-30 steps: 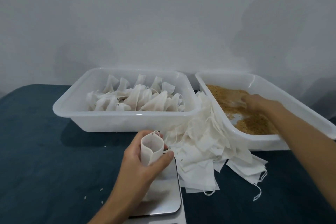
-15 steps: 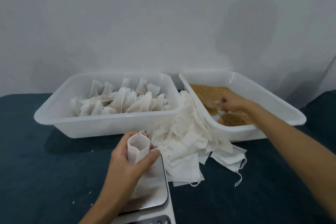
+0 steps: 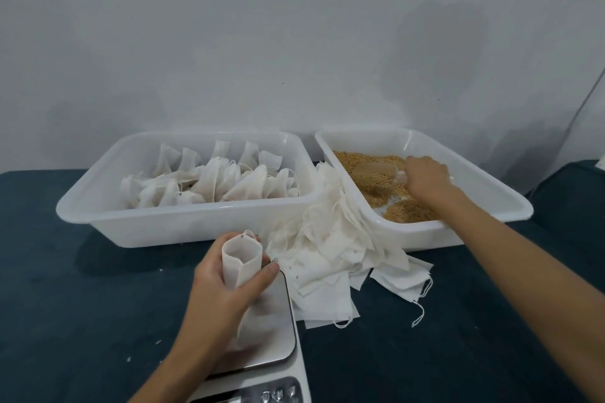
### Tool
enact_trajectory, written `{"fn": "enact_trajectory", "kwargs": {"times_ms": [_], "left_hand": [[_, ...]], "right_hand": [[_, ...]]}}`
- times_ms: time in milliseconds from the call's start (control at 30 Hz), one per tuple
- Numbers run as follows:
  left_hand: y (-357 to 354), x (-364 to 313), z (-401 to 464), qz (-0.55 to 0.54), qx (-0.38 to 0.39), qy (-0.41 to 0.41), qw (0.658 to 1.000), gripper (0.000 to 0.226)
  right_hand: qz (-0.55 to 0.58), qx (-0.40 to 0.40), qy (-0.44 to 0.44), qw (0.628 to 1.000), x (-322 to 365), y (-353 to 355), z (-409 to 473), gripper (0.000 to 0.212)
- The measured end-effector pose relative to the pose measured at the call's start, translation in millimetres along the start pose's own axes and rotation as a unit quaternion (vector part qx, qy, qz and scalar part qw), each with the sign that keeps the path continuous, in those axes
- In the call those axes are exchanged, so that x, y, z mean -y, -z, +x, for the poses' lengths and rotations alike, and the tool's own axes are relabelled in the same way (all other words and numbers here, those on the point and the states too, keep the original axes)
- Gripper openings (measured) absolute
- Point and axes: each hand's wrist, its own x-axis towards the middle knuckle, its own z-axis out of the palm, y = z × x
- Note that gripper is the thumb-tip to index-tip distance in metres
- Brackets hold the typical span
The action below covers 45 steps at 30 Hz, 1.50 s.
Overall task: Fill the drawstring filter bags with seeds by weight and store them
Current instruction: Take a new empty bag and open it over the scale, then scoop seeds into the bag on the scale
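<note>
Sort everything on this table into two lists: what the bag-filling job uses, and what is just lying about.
In use:
- left hand holding open white filter bag
- right hand with clear plastic scoop
- white tub of tan seeds
- steel-topped scale
- pile of flat empty bags
- white tub of filled bags

Lying about:
- stray grains on dark blue cloth

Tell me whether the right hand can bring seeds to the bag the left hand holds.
Probably yes: the right hand grips a scoop in the seeds; the bag in the left hand gapes upward, nothing between.

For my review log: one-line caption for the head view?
Left hand holds open filter bag over scale; right hand scoops seeds.
</note>
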Motion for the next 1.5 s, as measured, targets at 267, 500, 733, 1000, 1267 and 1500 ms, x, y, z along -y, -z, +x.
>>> {"fn": "enact_trajectory", "kwargs": {"times_ms": [267, 500, 733, 1000, 1267, 1500], "left_hand": [[0, -1, -2, -0.004, 0.011, 0.003, 1.000, 0.040], [-1, -3, -1, -0.003, 0.011, 0.010, 1.000, 0.045], [-1, -6, -1, 0.019, 0.013, 0.021, 1.000, 0.033], [4, -1, -1, 0.055, 0.031, 0.039, 0.997, 0.049], [2, -4, -3, 0.046, 0.034, 0.034, 0.998, 0.044], [0, -5, -5, 0.001, 0.066, 0.026, 0.998, 0.031]], "right_hand": [[0.240, 0.109, -0.035, 0.964, -22, 13, -15, 0.028], [0.237, 0.116, 0.040, 0.964, -17, 49, -40, 0.015], [0.356, 0.114, 0.204, 0.905, 12, 95, -95, 0.009], [0.310, 0.125, 0.319, 0.887, 45, 123, -146, 0.020], [0.264, 0.076, 0.344, 0.898, 52, 141, -146, 0.032], [0.199, 0.036, 0.369, 0.907, 58, 151, -138, 0.035]]}}
